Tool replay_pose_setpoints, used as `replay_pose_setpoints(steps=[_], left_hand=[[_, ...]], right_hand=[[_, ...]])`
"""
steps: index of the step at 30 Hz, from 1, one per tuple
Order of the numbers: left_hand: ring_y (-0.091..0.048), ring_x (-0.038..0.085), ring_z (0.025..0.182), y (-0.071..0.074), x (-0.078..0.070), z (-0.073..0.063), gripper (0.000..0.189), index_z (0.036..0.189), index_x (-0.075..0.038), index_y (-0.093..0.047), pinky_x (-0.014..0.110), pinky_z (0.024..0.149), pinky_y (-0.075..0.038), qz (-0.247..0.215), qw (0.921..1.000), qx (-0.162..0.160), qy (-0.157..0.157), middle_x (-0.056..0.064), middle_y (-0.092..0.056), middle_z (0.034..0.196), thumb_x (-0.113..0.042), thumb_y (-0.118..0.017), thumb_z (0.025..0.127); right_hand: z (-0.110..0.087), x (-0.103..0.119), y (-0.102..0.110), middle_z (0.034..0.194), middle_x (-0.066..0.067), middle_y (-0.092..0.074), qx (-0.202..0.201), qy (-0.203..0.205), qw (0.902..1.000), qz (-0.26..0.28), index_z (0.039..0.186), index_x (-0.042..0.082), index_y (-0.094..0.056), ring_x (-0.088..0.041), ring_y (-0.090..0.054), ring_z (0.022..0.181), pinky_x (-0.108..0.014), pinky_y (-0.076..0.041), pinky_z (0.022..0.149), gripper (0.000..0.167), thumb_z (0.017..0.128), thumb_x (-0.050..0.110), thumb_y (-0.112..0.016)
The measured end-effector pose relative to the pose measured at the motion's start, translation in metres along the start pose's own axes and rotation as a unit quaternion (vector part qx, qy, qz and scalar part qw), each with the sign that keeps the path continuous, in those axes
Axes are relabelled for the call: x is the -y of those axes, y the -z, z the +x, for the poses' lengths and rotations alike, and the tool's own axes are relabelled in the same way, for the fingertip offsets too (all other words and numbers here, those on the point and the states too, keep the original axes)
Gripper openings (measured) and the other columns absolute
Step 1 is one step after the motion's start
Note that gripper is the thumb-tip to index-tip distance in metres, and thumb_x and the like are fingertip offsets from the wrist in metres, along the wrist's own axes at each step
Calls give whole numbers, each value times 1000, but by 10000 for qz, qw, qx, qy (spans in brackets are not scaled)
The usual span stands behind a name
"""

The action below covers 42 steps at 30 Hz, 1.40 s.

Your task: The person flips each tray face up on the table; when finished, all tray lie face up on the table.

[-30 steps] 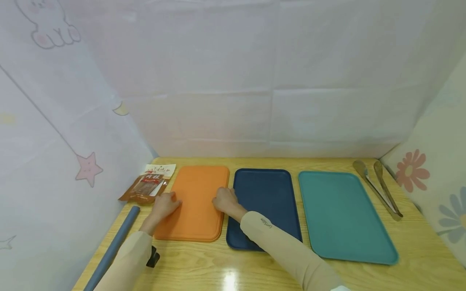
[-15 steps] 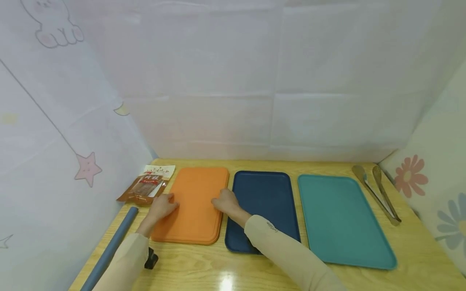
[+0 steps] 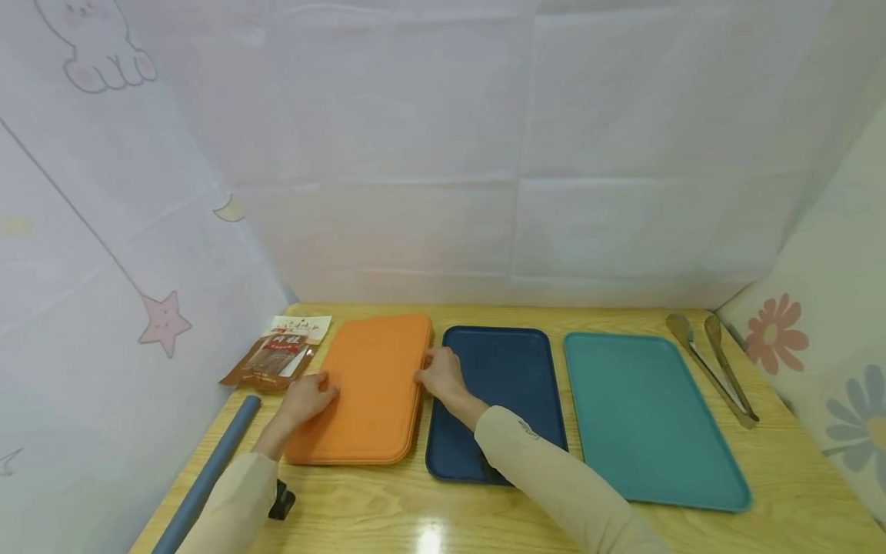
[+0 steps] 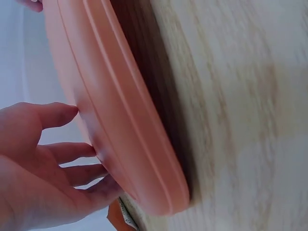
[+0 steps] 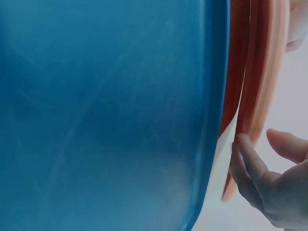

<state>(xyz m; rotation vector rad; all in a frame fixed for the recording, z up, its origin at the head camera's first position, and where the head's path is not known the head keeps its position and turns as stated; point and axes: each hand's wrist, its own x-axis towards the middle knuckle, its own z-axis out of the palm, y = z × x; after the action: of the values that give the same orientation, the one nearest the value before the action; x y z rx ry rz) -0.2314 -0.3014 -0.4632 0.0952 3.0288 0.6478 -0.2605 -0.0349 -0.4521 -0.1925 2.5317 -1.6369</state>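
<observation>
A flat orange box (image 3: 367,392) with rounded corners lies at the left of the table; its lid (image 5: 262,72) is tipped up along the right side. My right hand (image 3: 443,377) pinches the lid's right edge, fingers curled underneath and thumb above it in the right wrist view. A thin gap shows there between lid and lower part. At the box's left edge, my left hand (image 3: 308,400) holds the lid with thumb and fingertips against its rounded side, as the left wrist view shows (image 4: 67,163). What is inside the box is hidden.
A dark blue tray (image 3: 498,385) lies right beside the box, under my right forearm. Farther right are a teal tray (image 3: 644,415) and metal tongs (image 3: 716,377). On the left are a brown snack packet (image 3: 277,358) and a grey-blue rod (image 3: 214,469). White cloth walls surround the table.
My right hand has moved slightly to the right and up, raising the lid's right edge, so the lid now tilts. My left hand has stayed at the left edge.
</observation>
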Motion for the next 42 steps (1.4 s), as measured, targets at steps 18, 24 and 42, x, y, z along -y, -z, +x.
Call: replay_pose_setpoints(steps=[18, 24, 42], left_hand=[[-47, 54, 117, 15, -18, -26, 53, 131, 23, -41, 59, 98, -40, 24, 9982, 604, 11, 41, -47, 128, -19, -47, 100], [-49, 53, 116, 18, -24, -47, 66, 131, 23, -43, 58, 95, -42, -68, 9972, 735, -69, 40, -49, 126, -34, -56, 98], [-34, 61, 124, 24, -36, -111, 90, 141, 12, -39, 68, 94, -37, -739, 9926, 963, 40, 44, -30, 140, -49, -71, 83]], right_hand=[[-2, 6, 13, 87, -13, -51, 753, -362, 9823, 1674, 145, 4, -44, -35, -67, 79, -45, -57, 77, 72, 80, -9, -72], [1, 7, 18, 92, -17, -54, 776, -419, 9825, 1643, 143, 5, -45, -33, -68, 76, -46, -57, 77, 71, 80, -9, -73], [1, 22, 23, 86, -10, -50, 763, -332, 9783, 1897, 145, 7, -44, -26, -62, 71, -48, -55, 83, 73, 80, -9, -73]])
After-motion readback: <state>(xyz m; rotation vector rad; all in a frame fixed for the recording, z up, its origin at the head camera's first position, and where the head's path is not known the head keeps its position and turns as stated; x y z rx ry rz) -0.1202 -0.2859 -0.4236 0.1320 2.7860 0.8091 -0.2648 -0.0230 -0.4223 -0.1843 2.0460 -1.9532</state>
